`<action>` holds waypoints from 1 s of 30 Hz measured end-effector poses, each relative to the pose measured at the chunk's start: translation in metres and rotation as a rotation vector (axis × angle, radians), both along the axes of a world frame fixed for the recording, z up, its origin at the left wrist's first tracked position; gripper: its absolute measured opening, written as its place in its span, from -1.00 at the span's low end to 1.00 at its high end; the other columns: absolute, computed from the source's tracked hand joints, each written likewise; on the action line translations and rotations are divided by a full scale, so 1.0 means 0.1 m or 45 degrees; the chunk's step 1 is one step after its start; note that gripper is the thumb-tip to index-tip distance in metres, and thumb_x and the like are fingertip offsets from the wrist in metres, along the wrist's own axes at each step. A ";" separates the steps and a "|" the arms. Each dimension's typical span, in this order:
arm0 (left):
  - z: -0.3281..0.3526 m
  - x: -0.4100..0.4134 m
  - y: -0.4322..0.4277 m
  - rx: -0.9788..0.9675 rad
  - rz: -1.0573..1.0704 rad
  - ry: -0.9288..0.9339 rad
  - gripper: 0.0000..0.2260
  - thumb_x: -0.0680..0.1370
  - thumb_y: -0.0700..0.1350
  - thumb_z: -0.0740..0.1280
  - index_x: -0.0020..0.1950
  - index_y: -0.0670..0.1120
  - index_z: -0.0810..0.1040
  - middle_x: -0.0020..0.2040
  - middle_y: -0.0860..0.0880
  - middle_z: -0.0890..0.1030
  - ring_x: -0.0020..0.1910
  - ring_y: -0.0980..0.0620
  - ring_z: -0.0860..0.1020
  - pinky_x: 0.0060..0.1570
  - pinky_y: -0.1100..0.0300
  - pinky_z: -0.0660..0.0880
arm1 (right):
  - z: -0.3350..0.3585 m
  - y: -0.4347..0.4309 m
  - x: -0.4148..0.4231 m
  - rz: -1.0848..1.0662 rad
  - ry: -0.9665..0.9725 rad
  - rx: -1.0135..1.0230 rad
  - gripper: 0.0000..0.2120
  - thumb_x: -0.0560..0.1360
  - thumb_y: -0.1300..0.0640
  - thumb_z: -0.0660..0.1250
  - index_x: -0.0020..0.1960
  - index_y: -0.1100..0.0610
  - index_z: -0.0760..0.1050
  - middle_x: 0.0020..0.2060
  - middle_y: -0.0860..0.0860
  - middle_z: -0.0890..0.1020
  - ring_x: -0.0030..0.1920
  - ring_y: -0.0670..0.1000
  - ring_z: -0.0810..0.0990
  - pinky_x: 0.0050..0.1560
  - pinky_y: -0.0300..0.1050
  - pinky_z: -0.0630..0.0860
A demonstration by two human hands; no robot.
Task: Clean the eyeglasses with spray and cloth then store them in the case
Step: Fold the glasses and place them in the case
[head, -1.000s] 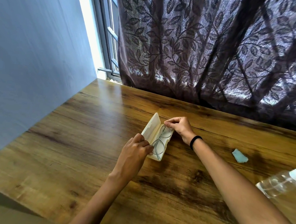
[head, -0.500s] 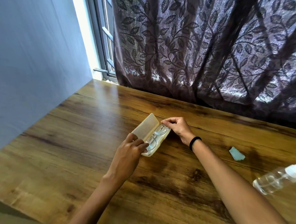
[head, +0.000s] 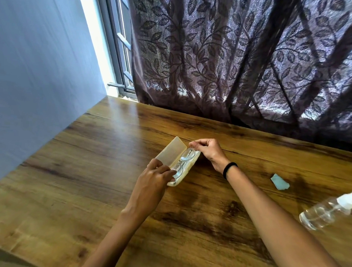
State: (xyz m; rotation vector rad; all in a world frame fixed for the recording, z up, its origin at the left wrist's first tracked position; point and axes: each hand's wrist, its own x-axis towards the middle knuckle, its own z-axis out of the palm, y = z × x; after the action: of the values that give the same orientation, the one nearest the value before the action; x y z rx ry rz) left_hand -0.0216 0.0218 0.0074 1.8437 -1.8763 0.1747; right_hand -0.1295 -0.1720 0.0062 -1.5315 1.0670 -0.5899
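Eyeglasses (head: pixel 183 162) (in case (head: pixel 171 151)) between both hands.

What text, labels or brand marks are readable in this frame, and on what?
None readable.
Case: plain lid, no print visible.
Spray bottle: clear, no label visible.
Cloth: no visible marking.
Eyeglasses: too small to tell whether there is any marking.
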 end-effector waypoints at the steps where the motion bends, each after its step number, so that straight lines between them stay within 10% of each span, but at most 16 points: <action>1: 0.01 0.00 0.00 0.000 -0.004 -0.003 -0.71 0.30 -0.24 0.53 0.00 -0.10 0.65 -0.07 -0.02 0.67 -0.08 -0.05 0.53 -0.27 0.17 0.57 | 0.00 0.00 0.00 -0.004 0.005 -0.001 -0.77 0.46 0.15 0.37 0.05 0.26 0.59 0.03 0.16 0.64 0.07 0.08 0.59 0.10 -0.05 0.53; 12: 0.03 0.00 -0.03 0.032 0.017 -0.036 -0.67 0.26 -0.23 0.56 0.00 -0.10 0.65 -0.07 -0.02 0.68 -0.10 -0.03 0.54 -0.29 0.16 0.58 | -0.01 0.00 -0.02 -0.001 -0.027 -0.029 -0.79 0.48 0.11 0.34 0.01 0.23 0.60 0.03 0.11 0.64 0.12 0.05 0.56 0.23 0.00 0.46; 18: 0.10 0.01 -0.09 -0.006 0.021 0.004 -0.67 0.27 -0.25 0.54 0.01 -0.13 0.65 -0.09 -0.04 0.68 -0.09 -0.05 0.53 -0.28 0.15 0.58 | 0.04 0.01 -0.16 -0.040 -0.163 -0.020 -0.81 0.51 0.17 0.30 0.02 0.26 0.59 -0.04 0.09 0.62 -0.06 -0.05 0.52 -0.14 -0.25 0.46; 30: 0.17 -0.26 -0.61 -0.044 -0.205 0.110 -0.84 0.47 -0.11 0.35 0.02 -0.07 0.65 -0.02 -0.05 0.66 -0.03 -0.03 0.53 -0.08 0.12 0.52 | 0.06 -0.03 -0.90 -0.356 -0.380 -0.033 -0.87 0.51 0.21 0.29 -0.03 0.21 0.59 -0.21 -0.02 0.61 -0.20 -0.11 0.50 -0.17 -0.32 0.46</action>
State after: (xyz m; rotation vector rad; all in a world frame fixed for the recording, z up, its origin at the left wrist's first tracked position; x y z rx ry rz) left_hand -0.0473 -0.0388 0.0247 1.6424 -1.9392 0.0705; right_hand -0.2195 -0.1745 0.0122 -1.2741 1.0496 -0.9957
